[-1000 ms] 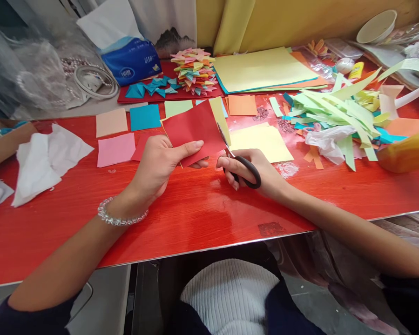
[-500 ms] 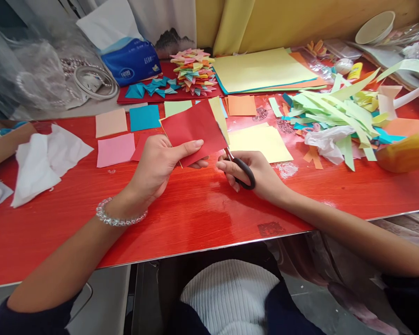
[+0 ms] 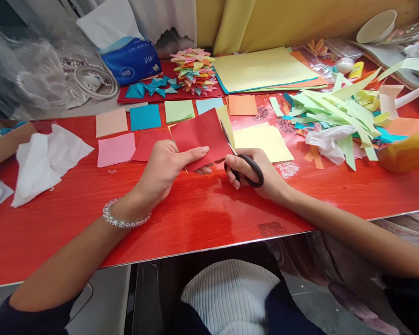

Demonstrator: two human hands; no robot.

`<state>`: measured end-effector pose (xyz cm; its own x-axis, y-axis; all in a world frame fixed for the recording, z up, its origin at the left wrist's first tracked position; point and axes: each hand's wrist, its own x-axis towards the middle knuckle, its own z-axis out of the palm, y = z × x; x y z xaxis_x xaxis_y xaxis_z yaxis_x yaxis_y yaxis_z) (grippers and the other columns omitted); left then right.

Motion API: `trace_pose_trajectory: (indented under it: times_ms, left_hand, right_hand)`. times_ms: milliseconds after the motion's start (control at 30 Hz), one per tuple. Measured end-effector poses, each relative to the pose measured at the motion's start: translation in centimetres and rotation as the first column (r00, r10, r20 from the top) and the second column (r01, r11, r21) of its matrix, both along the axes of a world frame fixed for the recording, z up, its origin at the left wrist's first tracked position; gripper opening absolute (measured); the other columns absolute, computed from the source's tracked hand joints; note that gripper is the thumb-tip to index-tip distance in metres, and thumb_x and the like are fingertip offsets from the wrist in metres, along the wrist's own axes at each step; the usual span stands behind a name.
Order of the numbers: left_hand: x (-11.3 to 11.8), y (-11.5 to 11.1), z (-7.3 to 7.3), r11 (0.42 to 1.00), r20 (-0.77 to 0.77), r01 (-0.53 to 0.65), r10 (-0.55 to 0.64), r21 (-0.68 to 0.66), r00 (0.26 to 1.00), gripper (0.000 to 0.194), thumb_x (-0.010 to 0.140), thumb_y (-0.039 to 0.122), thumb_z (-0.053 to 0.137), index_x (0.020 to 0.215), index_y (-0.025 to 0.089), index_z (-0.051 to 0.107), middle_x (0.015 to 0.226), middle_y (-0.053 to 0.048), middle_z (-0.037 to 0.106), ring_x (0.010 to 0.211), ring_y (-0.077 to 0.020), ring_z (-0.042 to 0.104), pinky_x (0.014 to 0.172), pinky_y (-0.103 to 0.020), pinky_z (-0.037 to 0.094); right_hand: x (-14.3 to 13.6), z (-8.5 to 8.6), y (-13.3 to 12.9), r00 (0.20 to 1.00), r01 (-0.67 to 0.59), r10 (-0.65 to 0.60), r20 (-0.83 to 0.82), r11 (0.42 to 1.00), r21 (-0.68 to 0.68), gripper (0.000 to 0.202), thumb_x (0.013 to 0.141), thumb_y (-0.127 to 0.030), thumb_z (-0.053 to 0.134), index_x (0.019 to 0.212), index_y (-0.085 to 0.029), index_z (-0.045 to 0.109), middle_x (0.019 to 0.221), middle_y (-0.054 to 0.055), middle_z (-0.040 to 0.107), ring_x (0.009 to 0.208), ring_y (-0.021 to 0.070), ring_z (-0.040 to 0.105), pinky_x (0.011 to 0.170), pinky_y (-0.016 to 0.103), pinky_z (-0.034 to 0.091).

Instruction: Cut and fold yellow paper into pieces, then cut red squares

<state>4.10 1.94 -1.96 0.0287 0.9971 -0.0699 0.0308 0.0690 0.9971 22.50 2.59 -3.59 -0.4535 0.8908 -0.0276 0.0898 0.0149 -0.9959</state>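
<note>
My left hand (image 3: 167, 170) pinches a red square of paper (image 3: 204, 137) between thumb and fingers, with a pale yellow sheet (image 3: 227, 122) showing behind its right side. My right hand (image 3: 254, 172) has its fingers in the black handles of a pair of scissors (image 3: 253, 170). The scissor blades lie along the right edge of the red paper, over the yellow. On the table behind are small stacks of squares: peach (image 3: 111, 123), teal (image 3: 145, 117), pink (image 3: 116, 150), light green (image 3: 179, 110), light blue (image 3: 209, 105), orange (image 3: 242, 105) and yellow (image 3: 265, 143).
A heap of paper strips (image 3: 338, 111) lies at the right. Large yellow sheets (image 3: 261, 67), a pile of folded stars (image 3: 194, 72) and a blue tissue pack (image 3: 131, 60) stand at the back. White tissues (image 3: 43, 163) lie on the red table (image 3: 181, 232) at the left.
Both hands have shifted slightly right and down with the papers and scissors. More of the blades shows, and the light blue stack is now more visible.
</note>
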Motion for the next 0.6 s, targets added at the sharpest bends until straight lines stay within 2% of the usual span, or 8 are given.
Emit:
trace_pose_trajectory:
  times_ms: [200, 433, 600]
  left_hand:
    - [0.15, 0.00, 0.25, 1.000, 0.008, 0.003, -0.003, 0.001, 1.000, 0.036, 0.067, 0.028, 0.073, 0.042, 0.016, 0.051, 0.043, 0.002, 0.058, 0.053, -0.0166, 0.068, 0.055, -0.022, 0.051]
    - [0.16, 0.00, 0.32, 1.000, 0.008, 0.008, -0.008, 0.012, 1.000, 0.033, 0.068, 0.029, 0.073, 0.043, 0.016, 0.054, 0.046, 0.001, 0.062, 0.052, -0.0159, 0.067, 0.058, -0.024, 0.052]
    - [0.20, -0.17, 0.12, 1.000, -0.017, 0.025, -0.024, 0.015, 1.000, 0.031, 0.068, 0.030, 0.073, 0.045, 0.017, 0.058, 0.046, 0.001, 0.062, 0.053, -0.0176, 0.067, 0.056, -0.025, 0.052]
  right_hand:
    - [-0.18, -0.25, 0.00, 0.998, 0.053, -0.054, -0.035, 0.998, -0.032, 0.043, 0.072, -0.057, 0.064, 0.068, -0.016, 0.051, 0.051, -0.002, 0.053, 0.041, 0.0069, 0.047, 0.041, 0.021, 0.034]
    - [-0.25, -0.74, -0.15, 0.993, 0.070, -0.075, -0.096, 0.996, -0.052, 0.041, 0.069, -0.054, 0.068, 0.077, -0.017, 0.054, 0.050, -0.004, 0.053, 0.038, 0.0067, 0.044, 0.038, 0.021, 0.030]
    - [-0.30, -0.32, -0.12, 0.995, 0.077, -0.080, -0.052, 0.996, -0.053, 0.046, 0.068, -0.060, 0.066, 0.070, -0.017, 0.049, 0.050, -0.003, 0.052, 0.039, 0.0071, 0.045, 0.040, 0.022, 0.032]
